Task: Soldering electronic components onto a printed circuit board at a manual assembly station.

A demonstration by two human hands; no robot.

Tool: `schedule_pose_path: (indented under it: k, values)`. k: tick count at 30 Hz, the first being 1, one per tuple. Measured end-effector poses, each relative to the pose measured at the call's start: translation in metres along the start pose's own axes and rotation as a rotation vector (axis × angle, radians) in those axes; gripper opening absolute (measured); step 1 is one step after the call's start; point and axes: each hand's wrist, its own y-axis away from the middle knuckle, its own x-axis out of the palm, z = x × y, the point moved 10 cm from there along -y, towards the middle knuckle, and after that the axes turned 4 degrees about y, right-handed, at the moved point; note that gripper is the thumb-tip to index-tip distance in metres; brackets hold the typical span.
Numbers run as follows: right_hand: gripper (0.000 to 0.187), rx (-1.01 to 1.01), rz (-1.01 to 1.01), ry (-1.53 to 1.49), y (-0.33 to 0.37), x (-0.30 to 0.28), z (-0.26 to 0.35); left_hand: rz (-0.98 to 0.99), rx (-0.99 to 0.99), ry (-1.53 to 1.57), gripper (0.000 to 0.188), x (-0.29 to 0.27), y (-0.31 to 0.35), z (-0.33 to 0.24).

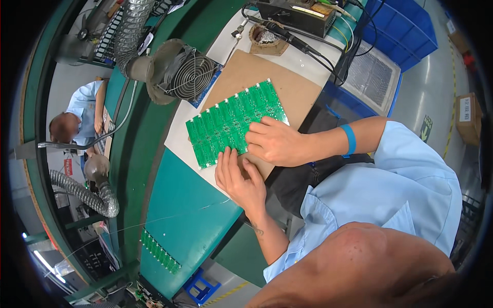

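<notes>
A green circuit board panel [226, 120], made up of several repeated boards with small white parts along its far edge, lies slanted over a brown board [298, 84]. My right hand [277, 143], a blue band at its wrist, has its fingers curled down on the panel's near right part; its thumb is hidden. The fingers of my left hand [239, 179] stretch out to the panel's near edge, fingertips touching it, with the thumb held apart.
A round-guarded fan [192, 77] with a duct stands beyond the panel. At the back are a soldering iron [277, 31], its holder [268, 40] and a black box [298, 15]. A narrow green circuit strip [160, 251] lies on the green table [190, 205]. Another person [79, 115] sits across.
</notes>
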Motion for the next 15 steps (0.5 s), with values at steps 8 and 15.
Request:
schedule_pose_path:
  k: [8,15]
  values:
    - [0.008,0.017,0.053,0.031,-0.001,0.002,0.000,-0.020,-0.007,0.001,0.032,-0.002,0.000,0.000]
    - [0.010,0.110,-0.129,-0.299,-0.008,-0.034,-0.016,-0.027,-0.011,0.003,0.032,-0.004,-0.001,0.000]
